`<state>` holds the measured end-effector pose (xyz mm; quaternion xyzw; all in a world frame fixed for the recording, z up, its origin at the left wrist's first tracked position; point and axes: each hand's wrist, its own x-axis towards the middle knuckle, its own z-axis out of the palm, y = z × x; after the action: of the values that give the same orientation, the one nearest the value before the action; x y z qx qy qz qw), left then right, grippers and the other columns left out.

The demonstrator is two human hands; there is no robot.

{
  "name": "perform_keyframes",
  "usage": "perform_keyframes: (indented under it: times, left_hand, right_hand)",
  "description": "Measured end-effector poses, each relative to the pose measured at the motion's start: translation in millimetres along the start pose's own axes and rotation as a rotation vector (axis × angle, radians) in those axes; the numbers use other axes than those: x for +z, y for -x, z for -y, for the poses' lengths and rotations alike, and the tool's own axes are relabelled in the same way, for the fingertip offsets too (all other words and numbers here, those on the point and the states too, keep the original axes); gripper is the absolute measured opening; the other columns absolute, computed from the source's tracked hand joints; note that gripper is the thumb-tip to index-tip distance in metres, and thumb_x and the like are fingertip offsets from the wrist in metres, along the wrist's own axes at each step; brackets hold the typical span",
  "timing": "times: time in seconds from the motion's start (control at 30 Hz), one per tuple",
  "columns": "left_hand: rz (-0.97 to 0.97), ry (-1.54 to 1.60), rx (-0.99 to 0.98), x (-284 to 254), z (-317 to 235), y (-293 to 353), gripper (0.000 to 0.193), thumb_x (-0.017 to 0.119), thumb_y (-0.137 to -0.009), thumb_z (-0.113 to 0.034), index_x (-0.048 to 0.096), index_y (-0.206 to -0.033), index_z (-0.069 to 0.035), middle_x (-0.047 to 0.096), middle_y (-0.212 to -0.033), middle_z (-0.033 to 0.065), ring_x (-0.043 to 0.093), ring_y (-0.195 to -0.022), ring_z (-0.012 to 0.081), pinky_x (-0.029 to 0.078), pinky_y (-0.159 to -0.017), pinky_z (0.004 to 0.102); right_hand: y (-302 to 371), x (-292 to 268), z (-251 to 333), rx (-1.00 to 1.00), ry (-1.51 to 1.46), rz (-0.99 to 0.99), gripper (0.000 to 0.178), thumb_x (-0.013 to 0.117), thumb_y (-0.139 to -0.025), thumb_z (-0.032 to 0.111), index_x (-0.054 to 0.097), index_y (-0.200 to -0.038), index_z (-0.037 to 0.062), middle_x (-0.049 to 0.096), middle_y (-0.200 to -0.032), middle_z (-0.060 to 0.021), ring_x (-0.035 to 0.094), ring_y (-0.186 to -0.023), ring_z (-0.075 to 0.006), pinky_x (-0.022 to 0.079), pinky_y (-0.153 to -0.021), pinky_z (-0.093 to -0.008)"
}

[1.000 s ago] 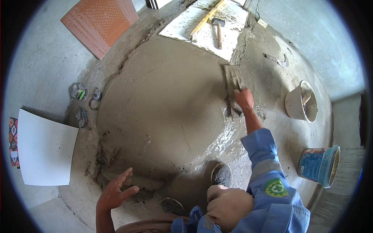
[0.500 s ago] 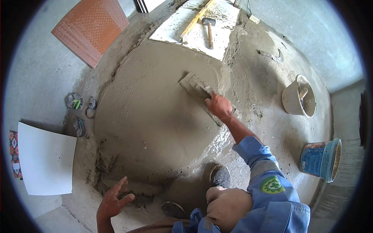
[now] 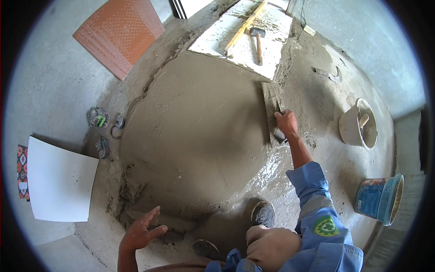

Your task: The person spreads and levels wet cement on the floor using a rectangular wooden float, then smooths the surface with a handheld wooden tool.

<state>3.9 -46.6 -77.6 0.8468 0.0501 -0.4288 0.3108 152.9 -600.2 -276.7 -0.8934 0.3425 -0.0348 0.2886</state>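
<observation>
My right hand (image 3: 287,123) is closed round the handle of a long flat plastering trowel (image 3: 271,102). The trowel's blade lies at the right edge of a smoothed bed of wet mortar (image 3: 195,118), pointing away from me. Most of the handle is hidden under my fingers. My left hand (image 3: 144,230) hovers over the near left edge of the mortar, fingers apart, with nothing in it. Close to the far edge of the mortar, a laid white tile (image 3: 213,38) bears a rubber mallet (image 3: 258,45) and a yellow spirit level (image 3: 246,28).
A grey bucket (image 3: 346,124) with a handled tool inside and a blue bucket (image 3: 369,198) stand at right. A curved metal blade (image 3: 327,74) lies beyond. At left are a brown tile (image 3: 120,36), a white tile (image 3: 63,181) and a tape measure (image 3: 119,121). My shoe (image 3: 263,214) is near the mortar.
My right hand has swept the trowel to the right across the mortar and turned its blade more upright in the picture. The view has shifted slightly; my left hand stays raised.
</observation>
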Motion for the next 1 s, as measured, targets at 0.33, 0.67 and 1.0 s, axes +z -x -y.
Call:
perform_keyframes:
  times: [0.33,0.67,1.0]
  left_hand:
    - [0.001,0.035,-0.038,0,-2,15,0.087,0.075,-0.087,-0.047,0.038,-0.153,-0.004,0.052,-0.146,0.0203,0.056,-0.129,0.0331,0.043,-0.107,0.0430]
    - [0.010,0.018,-0.128,0,9,17,0.089,0.073,-0.087,-0.050,0.036,-0.153,-0.003,0.047,-0.150,0.0218,0.052,-0.133,0.0342,0.043,-0.108,0.0429]
    - [0.014,0.088,-0.058,5,1,17,0.087,0.074,-0.087,-0.047,0.037,-0.153,-0.004,0.050,-0.148,0.0193,0.051,-0.136,0.0302,0.042,-0.110,0.0426]
  right_hand:
    - [-24,97,136,-0.177,0.046,0.238,0.049,0.063,-0.085,0.036,0.067,-0.113,-0.0042,0.067,-0.116,-0.0293,0.063,-0.113,-0.0444,0.050,-0.098,-0.0493]
    - [94,175,247,-0.581,0.141,0.639,0.043,0.063,-0.090,0.033,0.064,-0.117,-0.0012,0.067,-0.115,-0.0267,0.066,-0.111,-0.0390,0.052,-0.096,-0.0486]
    - [213,154,192,-0.789,0.219,0.806,0.039,0.060,-0.093,0.029,0.057,-0.120,0.0003,0.070,-0.101,-0.0248,0.068,-0.100,-0.0417,0.053,-0.088,-0.0536]
